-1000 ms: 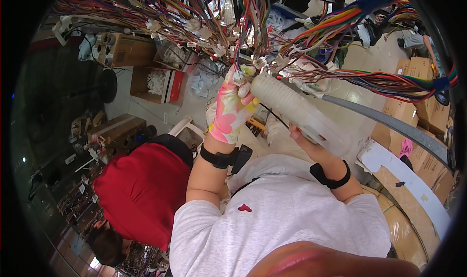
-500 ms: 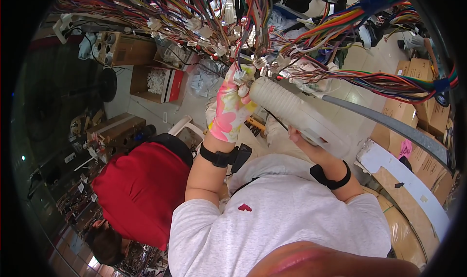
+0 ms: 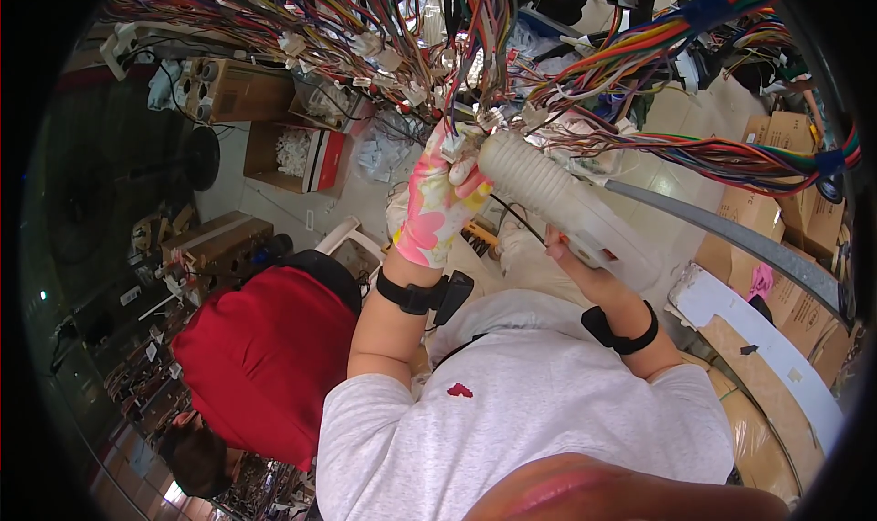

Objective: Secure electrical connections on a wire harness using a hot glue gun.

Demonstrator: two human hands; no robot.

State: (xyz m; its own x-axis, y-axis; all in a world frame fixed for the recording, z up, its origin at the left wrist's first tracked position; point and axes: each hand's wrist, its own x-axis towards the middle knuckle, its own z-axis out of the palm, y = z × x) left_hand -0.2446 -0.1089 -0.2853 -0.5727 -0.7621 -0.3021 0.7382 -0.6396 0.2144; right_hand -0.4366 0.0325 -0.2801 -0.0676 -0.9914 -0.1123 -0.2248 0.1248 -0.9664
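Observation:
My left hand (image 3: 440, 196), in a flowered pink, white and yellow glove with bare fingertips, is raised at the hanging wires. Its fingers are closed on a small white connector (image 3: 451, 147). A thin dark wire (image 3: 517, 217) slants from near that hand down to my right hand (image 3: 558, 249). Bare fingers of the right hand appear pinched at the wire's lower end; part of this hand is hidden. In front of it, a whitish translucent, ribbed, bottle-shaped thing (image 3: 571, 201) slopes from upper left to lower right. What supports it cannot be made out.
Bundles of coloured wires (image 3: 630, 41) with white connectors spread overhead. A grey curved bar (image 3: 722, 212) crosses the right side. Cardboard boxes (image 3: 781, 142) stand beyond it. At left are an open box of white parts (image 3: 294, 153) and a red cloth-covered shape (image 3: 265, 356).
The bottle-shaped thing has shifted slightly, its ribbed end moving up and right. More of the dark wire shows between my hands. My left fingers have moved a little to the right.

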